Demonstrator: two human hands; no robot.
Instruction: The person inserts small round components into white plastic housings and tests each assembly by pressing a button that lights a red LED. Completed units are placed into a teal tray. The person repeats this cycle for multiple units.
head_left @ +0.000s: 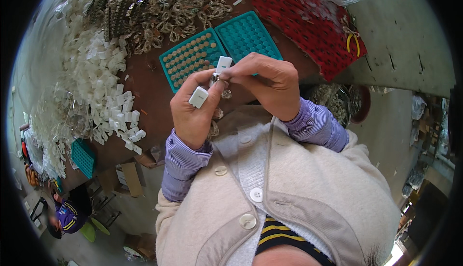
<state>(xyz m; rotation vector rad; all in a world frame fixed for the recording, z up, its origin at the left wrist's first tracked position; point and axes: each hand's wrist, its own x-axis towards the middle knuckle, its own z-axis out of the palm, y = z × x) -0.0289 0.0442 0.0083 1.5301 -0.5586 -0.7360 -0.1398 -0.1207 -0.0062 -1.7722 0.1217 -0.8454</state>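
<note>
Both my hands meet above the near edge of the brown table. My left hand point(190, 114) is closed, with a small white plastic block point(198, 97) held between its fingers. At its thumb and index fingertips is a tiny shiny metal part point(215, 78). A second white plastic block point(224, 64) stands up just beyond these fingertips, where both hands come together. My right hand point(272, 80) is pinched closed against the metal part and this block; what lies between its fingertips is hidden. Behind the hands is a teal tray point(166, 59) holding rows of round beige pieces.
A second teal tray point(248, 34) adjoins the first. White plastic pieces point(115, 111) pile up at left, tangled beaded strands point(178, 5) at the back. Yellow-handled pliers point(353, 44) lie on red cloth point(299, 20) at right. Another person point(70, 215) is at lower left.
</note>
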